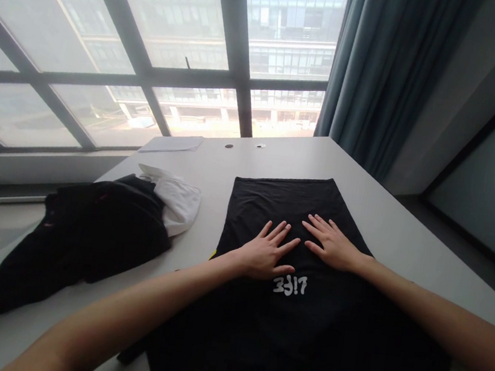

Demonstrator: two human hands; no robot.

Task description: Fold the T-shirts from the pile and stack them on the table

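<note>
A black T-shirt [299, 344] lies spread flat on the white table, its hem toward the window. White lettering that reads "Life" [290, 285] shows upside down on the cloth. My left hand [268, 252] rests on the shirt just beyond the lettering, palm down with the fingers spread. To its right, my right hand [331, 242] also lies flat on the fabric, fingers apart. Neither hand grips anything. A bit of yellow [213, 254] shows at the shirt's left edge, beside my left forearm.
On the left of the table [215, 157] lies a heap of black clothing [96, 226], with a white cloth item [177, 200] beside it. Papers [171, 144] lie at the far left edge. Beyond stand a window and a blue-grey curtain [381, 69].
</note>
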